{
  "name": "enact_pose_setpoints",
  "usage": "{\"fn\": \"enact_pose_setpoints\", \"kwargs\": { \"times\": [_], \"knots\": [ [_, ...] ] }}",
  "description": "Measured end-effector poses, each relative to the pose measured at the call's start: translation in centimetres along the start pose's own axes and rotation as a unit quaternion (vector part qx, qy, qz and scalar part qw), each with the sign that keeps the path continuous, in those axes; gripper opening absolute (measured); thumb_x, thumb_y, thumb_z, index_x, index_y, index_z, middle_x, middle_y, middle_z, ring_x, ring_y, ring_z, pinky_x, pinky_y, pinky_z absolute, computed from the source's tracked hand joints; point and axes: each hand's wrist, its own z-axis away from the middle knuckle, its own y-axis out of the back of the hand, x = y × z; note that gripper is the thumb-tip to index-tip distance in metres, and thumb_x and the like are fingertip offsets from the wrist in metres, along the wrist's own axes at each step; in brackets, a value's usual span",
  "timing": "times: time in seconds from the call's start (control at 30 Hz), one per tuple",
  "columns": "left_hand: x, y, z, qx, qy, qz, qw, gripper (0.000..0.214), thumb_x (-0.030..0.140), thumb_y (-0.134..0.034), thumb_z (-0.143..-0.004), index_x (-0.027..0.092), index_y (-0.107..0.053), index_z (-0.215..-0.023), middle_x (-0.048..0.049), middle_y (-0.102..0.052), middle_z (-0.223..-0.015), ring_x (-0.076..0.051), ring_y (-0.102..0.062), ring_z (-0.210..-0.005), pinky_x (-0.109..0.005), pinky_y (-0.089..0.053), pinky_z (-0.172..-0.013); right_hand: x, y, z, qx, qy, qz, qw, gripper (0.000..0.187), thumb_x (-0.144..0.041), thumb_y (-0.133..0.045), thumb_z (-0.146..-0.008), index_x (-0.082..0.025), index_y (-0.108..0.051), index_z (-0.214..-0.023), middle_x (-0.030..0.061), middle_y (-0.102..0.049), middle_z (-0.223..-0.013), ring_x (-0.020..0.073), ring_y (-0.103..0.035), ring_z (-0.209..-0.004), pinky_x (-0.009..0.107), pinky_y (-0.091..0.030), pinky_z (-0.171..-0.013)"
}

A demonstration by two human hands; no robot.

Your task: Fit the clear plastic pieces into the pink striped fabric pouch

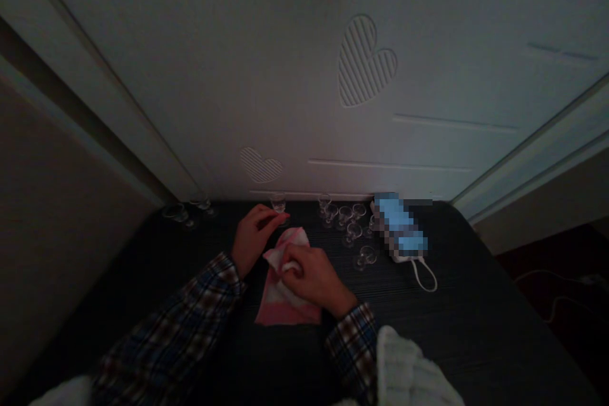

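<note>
My left hand (253, 235) is closed, thumb and fingers pinching the lower part of a small clear glass (278, 203). The glass is upright, its bowl showing above my fingertips and its foot mostly hidden. A pink and white cloth (289, 316) hangs bunched in my right hand (314, 276), just nearer to me than the glass. One corner of the cloth reaches up beside my left hand, and its lower edge spreads over the dark table.
Several small stemmed glasses (352, 233) stand right of my hands on the dark table (409, 336). More glasses (176, 212) are at the far left. A lit phone (402, 225) with a white cord loop lies at the right. Behind rises a white panel (295, 76) with heart reliefs.
</note>
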Motion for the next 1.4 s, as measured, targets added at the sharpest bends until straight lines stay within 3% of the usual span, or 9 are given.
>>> {"fn": "enact_pose_setpoints", "kwargs": {
  "times": [0.1,0.23,0.5,0.9,1.03,1.2,1.4],
  "knots": [
    [-0.4,-1.0,-0.7,-0.032,-0.021,-0.006,0.999,0.023,0.037,-0.056,-0.076,0.018,-0.068,-0.083,-0.0026,-0.061,-0.084,-0.015,-0.057,-0.08,-0.027,-0.045,-0.074,-0.2,-0.1,0.2,-0.048,0.027,0.098,0.994,0.008,-0.02,-0.051,-0.071,-0.021,-0.054,-0.077,-0.0024,-0.061,-0.075,0.0127,-0.052,-0.066,0.023,-0.029,-0.057],
    [-1.1,-2.1,-1.5,-0.072,-0.03,0.006,0.997,0.022,0.036,-0.056,-0.076,0.019,-0.067,-0.086,-0.0035,-0.064,-0.091,-0.016,-0.059,-0.083,-0.028,-0.046,-0.076,-0.1,0.4,0.3,-0.065,0.021,0.134,0.989,0.006,-0.023,-0.05,-0.074,-0.022,-0.054,-0.078,-0.002,-0.061,-0.073,0.0125,-0.051,-0.064,0.024,-0.027,-0.056],
    [-1.9,-2.8,-2.5,-0.077,-0.066,-0.064,0.993,0.018,0.032,-0.059,-0.074,0.02,-0.069,-0.082,-0.004,-0.064,-0.087,-0.017,-0.059,-0.083,-0.029,-0.045,-0.076,0.8,1.3,0.2,-0.055,-0.003,0.117,0.992,0.007,-0.02,-0.051,-0.072,-0.021,-0.054,-0.078,-0.0017,-0.059,-0.071,0.0127,-0.052,-0.067,0.023,-0.029,-0.059],
    [-1.1,-5.1,-3.7,-0.08,-0.099,-0.132,0.983,0.014,0.026,-0.059,-0.075,0.016,-0.065,-0.082,-0.0042,-0.061,-0.077,-0.015,-0.055,-0.069,-0.028,-0.045,-0.066,1.3,1.6,0.3,-0.046,-0.031,0.076,0.996,0.01,-0.015,-0.049,-0.07,-0.02,-0.055,-0.077,-0.0019,-0.059,-0.07,0.0128,-0.053,-0.068,0.022,-0.032,-0.063],
    [-1.1,-5.5,-3.9,-0.08,-0.093,-0.079,0.989,0.024,0.02,-0.056,-0.075,0.017,-0.061,-0.099,-0.0039,-0.063,-0.082,-0.015,-0.058,-0.074,-0.028,-0.047,-0.069,1.6,1.8,0.2,-0.034,-0.028,0.053,0.998,0.01,-0.014,-0.048,-0.071,-0.02,-0.055,-0.075,-0.0022,-0.059,-0.07,0.0121,-0.052,-0.067,0.022,-0.033,-0.063],
    [-1.0,-3.5,-2.8,-0.048,-0.079,-0.074,0.993,0.021,0.02,-0.048,-0.08,0.017,-0.061,-0.097,-0.0048,-0.065,-0.089,-0.015,-0.06,-0.079,-0.027,-0.048,-0.068,2.0,2.3,0.2,-0.002,-0.036,0.026,0.999,0.011,-0.012,-0.046,-0.071,-0.019,-0.055,-0.072,-0.003,-0.055,-0.066,0.011,-0.051,-0.062,0.021,-0.033,-0.061],
    [-0.8,1.8,0.4,0.099,-0.065,-0.12,0.986,0.021,0.027,-0.048,-0.081,0.018,-0.059,-0.097,-0.0028,-0.063,-0.081,-0.013,-0.058,-0.069,-0.023,-0.046,-0.06,2.0,2.2,0.1,0.013,-0.047,0.016,0.999,0.013,-0.012,-0.047,-0.071,-0.02,-0.057,-0.072,-0.0034,-0.056,-0.065,0.011,-0.05,-0.06,0.021,-0.034,-0.06]
  ]
}}
